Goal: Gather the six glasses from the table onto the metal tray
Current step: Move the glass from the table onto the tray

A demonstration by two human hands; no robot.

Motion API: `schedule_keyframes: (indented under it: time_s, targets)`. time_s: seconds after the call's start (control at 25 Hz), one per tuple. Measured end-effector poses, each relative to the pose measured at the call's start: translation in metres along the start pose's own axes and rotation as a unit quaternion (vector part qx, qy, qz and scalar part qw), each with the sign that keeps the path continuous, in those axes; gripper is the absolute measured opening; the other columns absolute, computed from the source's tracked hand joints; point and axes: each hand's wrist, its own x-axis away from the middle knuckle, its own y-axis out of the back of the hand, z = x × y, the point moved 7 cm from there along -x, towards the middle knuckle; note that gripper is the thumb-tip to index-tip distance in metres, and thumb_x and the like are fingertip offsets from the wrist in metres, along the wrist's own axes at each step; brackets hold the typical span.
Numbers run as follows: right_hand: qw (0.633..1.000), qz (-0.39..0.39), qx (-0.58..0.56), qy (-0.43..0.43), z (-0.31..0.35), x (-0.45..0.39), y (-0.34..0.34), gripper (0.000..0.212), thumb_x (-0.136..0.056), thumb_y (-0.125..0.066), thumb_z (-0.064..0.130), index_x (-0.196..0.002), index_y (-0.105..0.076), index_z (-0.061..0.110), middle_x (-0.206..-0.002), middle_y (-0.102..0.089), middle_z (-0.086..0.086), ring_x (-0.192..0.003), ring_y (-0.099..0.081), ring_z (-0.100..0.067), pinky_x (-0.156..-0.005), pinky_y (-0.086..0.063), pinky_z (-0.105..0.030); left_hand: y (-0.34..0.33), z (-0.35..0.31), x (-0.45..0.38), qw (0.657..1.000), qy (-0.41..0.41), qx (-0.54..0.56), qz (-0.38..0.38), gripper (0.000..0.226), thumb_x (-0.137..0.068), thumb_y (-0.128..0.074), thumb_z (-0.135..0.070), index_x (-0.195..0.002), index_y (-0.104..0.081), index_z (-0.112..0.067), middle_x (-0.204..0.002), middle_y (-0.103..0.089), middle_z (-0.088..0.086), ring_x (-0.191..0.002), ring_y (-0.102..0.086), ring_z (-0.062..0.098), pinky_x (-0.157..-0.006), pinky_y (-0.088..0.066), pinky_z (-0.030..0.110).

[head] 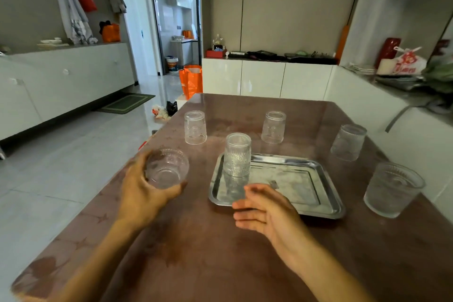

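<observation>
A rectangular metal tray (pixel 306 184) lies on the brown table (pixel 208 252). One clear ribbed glass (pixel 237 154) stands upside down in the tray's far left corner. My left hand (pixel 141 191) grips another clear glass (pixel 169 167) near the table's left edge, left of the tray. My right hand (pixel 267 211) hovers over the tray's near left rim, fingers apart and holding nothing. Upside-down glasses stand on the table at far left (pixel 195 127), far middle (pixel 273 127) and far right (pixel 348 142). A further glass (pixel 392 190) stands right of the tray.
The table's left edge drops to a tiled floor with an orange bag (pixel 191 81) and small litter. White cabinets (pixel 264 78) stand beyond the far edge. A cluttered counter (pixel 404 81) runs close along the right side.
</observation>
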Motion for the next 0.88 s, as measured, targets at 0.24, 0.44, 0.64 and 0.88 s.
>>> schedule_keyframes:
  time_s: [0.24,0.44,0.64,0.88]
  targets:
    - [0.977,0.133,-0.137,-0.093,-0.008,0.002,-0.001,0.064,-0.075,-0.073,0.06,-0.121,-0.071,0.016,-0.123,-0.068,-0.023,-0.105,-0.068,-0.036,-0.087,-0.053,-0.049,-0.073,-0.121,0.069,0.913,-0.381,-0.001,0.146,0.087,-0.061,-0.083,-0.056,-0.134,-0.046,-0.027,-0.138,-0.051,-0.015,-0.124,-0.05,0.012,-0.097,-0.048,0.036]
    - [0.989,0.058,-0.133,-0.021,-0.001,-0.011,0.044,0.066,-0.069,-0.085,0.04,-0.128,-0.062,0.02,-0.121,-0.07,-0.018,-0.105,-0.07,-0.035,-0.076,-0.058,-0.043,-0.118,-0.089,0.058,0.896,-0.299,-0.004,0.329,0.101,-0.067,-0.076,-0.062,-0.148,-0.017,-0.045,-0.157,-0.016,-0.024,-0.146,-0.017,0.006,-0.116,-0.026,0.044]
    - [0.962,-0.179,0.138,0.156,0.04,-0.049,0.091,0.08,-0.06,-0.09,0.029,-0.125,-0.045,0.04,-0.11,-0.069,0.01,-0.093,-0.07,-0.011,-0.063,-0.054,-0.016,-0.122,-0.009,0.025,0.961,-0.049,-0.092,0.256,0.094,-0.061,-0.055,-0.085,-0.142,-0.028,-0.045,-0.147,-0.04,-0.017,-0.134,-0.038,0.016,-0.113,-0.032,0.05]
    - [0.874,-0.22,0.387,0.198,0.04,-0.104,0.095,0.096,-0.064,-0.088,0.026,-0.135,-0.026,0.044,-0.126,-0.052,0.01,-0.1,-0.056,-0.015,-0.068,-0.046,-0.021,-0.133,0.008,0.026,0.949,-0.071,-0.174,0.253,0.093,-0.068,-0.019,-0.092,-0.145,-0.03,-0.04,-0.151,-0.037,-0.012,-0.138,-0.024,0.011,-0.111,-0.005,0.032]
